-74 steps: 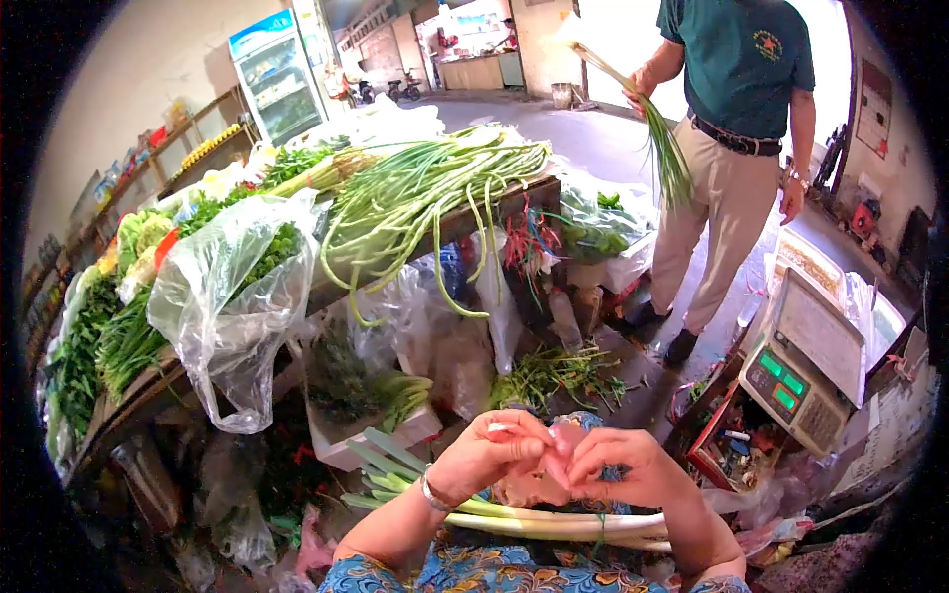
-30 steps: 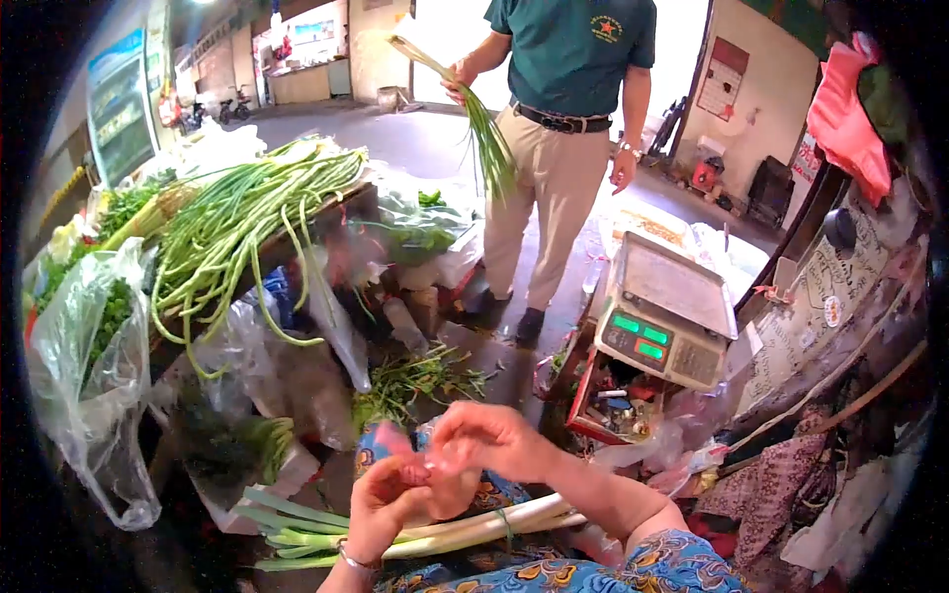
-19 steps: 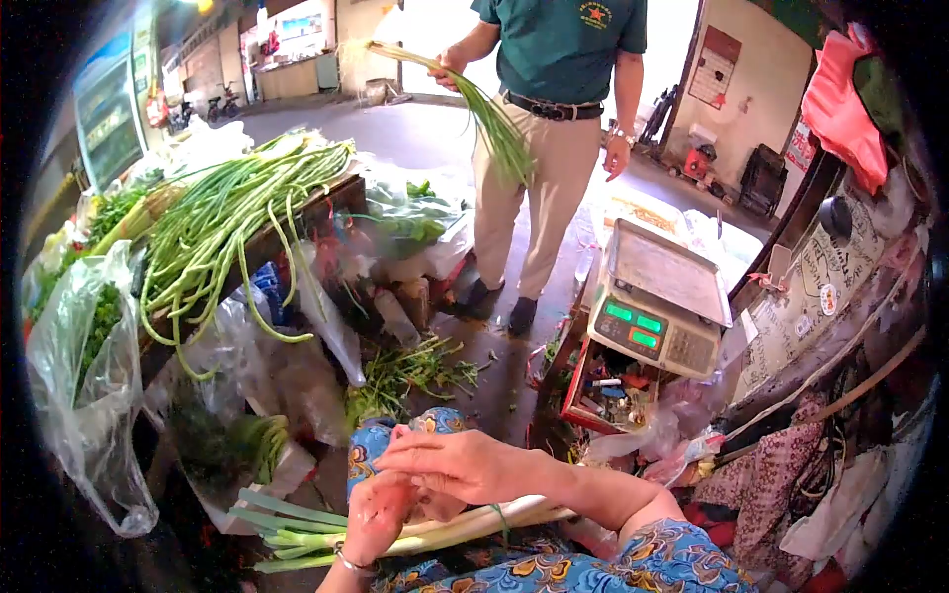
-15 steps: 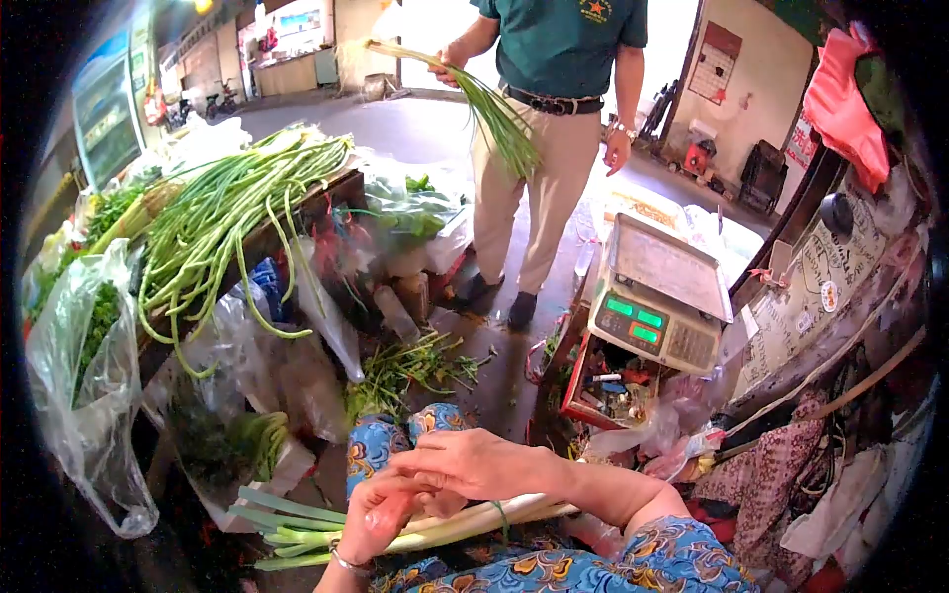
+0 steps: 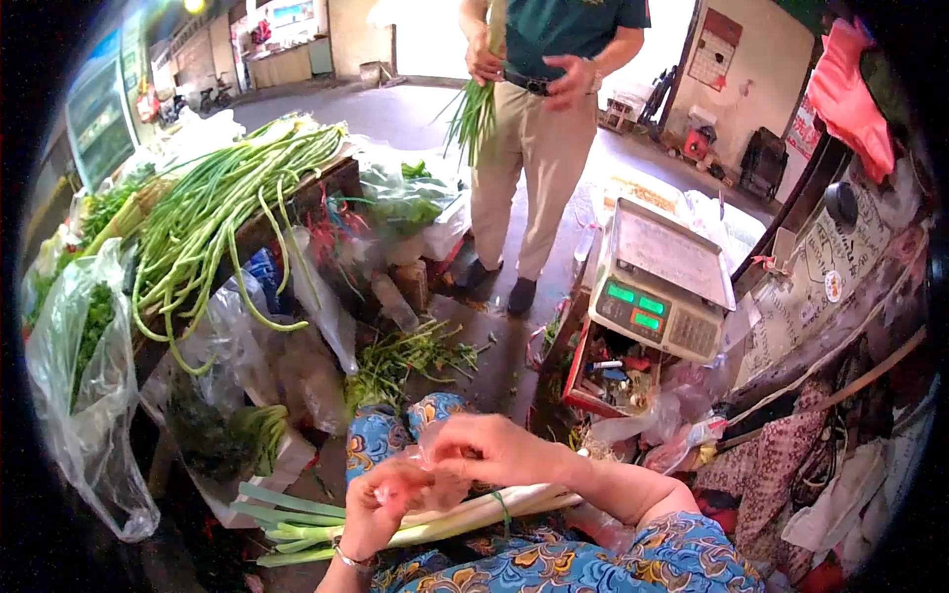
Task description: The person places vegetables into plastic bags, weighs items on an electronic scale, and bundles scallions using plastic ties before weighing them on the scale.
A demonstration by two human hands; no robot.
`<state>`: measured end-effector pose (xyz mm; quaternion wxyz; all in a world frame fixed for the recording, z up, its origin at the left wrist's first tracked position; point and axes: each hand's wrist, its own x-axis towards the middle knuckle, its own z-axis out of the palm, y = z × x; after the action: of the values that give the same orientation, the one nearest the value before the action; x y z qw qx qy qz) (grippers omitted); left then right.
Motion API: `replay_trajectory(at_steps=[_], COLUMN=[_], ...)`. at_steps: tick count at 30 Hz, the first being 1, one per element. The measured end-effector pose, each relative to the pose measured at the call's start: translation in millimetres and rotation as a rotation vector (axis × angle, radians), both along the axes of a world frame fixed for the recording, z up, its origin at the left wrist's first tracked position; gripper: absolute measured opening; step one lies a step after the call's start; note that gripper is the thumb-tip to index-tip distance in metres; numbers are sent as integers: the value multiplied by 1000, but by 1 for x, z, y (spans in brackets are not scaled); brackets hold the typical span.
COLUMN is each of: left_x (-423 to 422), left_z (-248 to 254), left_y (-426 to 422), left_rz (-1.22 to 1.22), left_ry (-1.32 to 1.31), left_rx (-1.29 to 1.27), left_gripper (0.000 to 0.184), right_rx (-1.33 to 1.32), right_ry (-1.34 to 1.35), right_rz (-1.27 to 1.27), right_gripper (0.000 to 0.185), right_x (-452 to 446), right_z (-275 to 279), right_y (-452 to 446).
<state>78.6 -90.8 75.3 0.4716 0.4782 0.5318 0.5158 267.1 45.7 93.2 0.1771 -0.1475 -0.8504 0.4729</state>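
Over my lap, my left hand (image 5: 381,499) is closed with its fingers curled around what looks like a thin, see-through pinkish plastic bag (image 5: 442,488). Close against it, my right hand (image 5: 499,453) pinches the same film with fingertips and thumb. How much of the bag is bunched inside the left palm stays hidden. Beneath both hands, a bundle of leeks (image 5: 450,524) lies across my lap, green ends to the left, with a green tie (image 5: 503,509) around the white stalks.
Long beans (image 5: 227,208) hang over the stall edge at left, above a clear plastic bag of greens (image 5: 84,385). Loose greens (image 5: 415,358) lie on the floor ahead. A digital scale (image 5: 662,277) stands at right. A person (image 5: 544,128) facing me holds green stalks (image 5: 474,119).
My hands have drawn slightly apart, and the see-through film now shows between them. The person opposite has swung the green stalks upright and raised the other hand to waist height.
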Motion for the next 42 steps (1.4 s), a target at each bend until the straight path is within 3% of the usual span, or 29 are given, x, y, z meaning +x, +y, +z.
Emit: replay_trajectory(at_steps=[2,4,5,7,9,10,12,13,14,16,17,18,20,22,24,25,28,30,31,32,33,34,36,40,42], left_x=[1,5,-3,4,12,16,20,6,3,1,-8,-10,-9,-17,-36,-33,-16,-9,-9,-18,-32,-33,-35,-46,-61], left_z=[0,5,-10,-8,0,0,-5,-17,-30,-54,-58,-49,-19,-25,-39,-36,-23,-15,-15,-24,-38,-36,-31,-27,-38], left_y=[-1,0,-5,-7,-8,-6,2,-5,-8,-3,0,1,1,1,-6,-5,4,11,10,2,-11,-12,-14,-27,-42], left_rz=[32,186,93,108,151,138,399,225,222,211,216,187,202,300,268,259,227,225,184,174,113,53,-42,-87,-40], left_ry=[-45,-172,-169,-140,-84,-77,152,327,19,294,560,563,592,607,518,520,517,438,440,441,240,40,15,176,612], left_rx=[20,11,126,111,143,136,328,204,-31,147,265,264,86,209,161,150,146,191,207,206,111,13,83,-78,-80], left_gripper=[15,20,33,39,57,57,70,83,84,76,55,55,37,29,20,20,13,8,5,5,18,32,35,41,40], right_rx=[27,240,239,346,392,444,339,187,34,89,147,201,233,62,-350,-247,45,650,715,708,837,727,956,730,607], right_ry=[135,166,166,-43,13,67,169,157,145,156,162,165,163,4,-164,-8,157,-41,2,-182,-346,-488,-643,-821,-778], right_rz=[-164,-185,-195,61,19,-16,-103,-35,33,-11,-34,-57,-191,-271,-262,-259,-701,-1034,-1105,-1240,-1349,-1390,-1510,-1470,-1382], right_gripper=[32,33,33,38,34,31,26,27,29,30,32,34,40,38,31,27,26,35,39,41,48,58,62,66,66], right_x=[1,-3,-6,-13,-19,-22,-24,-24,-21,-18,-16,-13,7,25,51,58,103,140,161,178,199,210,241,276,280], right_z=[-6,-16,-19,-25,-37,-41,-40,-38,-37,-43,-46,-48,-38,-40,-18,-35,-38,-29,-30,-27,-38,-23,-42,-55,-44], right_y=[7,14,13,8,-4,-8,-4,2,4,3,3,2,14,28,38,51,94,129,150,161,180,179,194,196,193])
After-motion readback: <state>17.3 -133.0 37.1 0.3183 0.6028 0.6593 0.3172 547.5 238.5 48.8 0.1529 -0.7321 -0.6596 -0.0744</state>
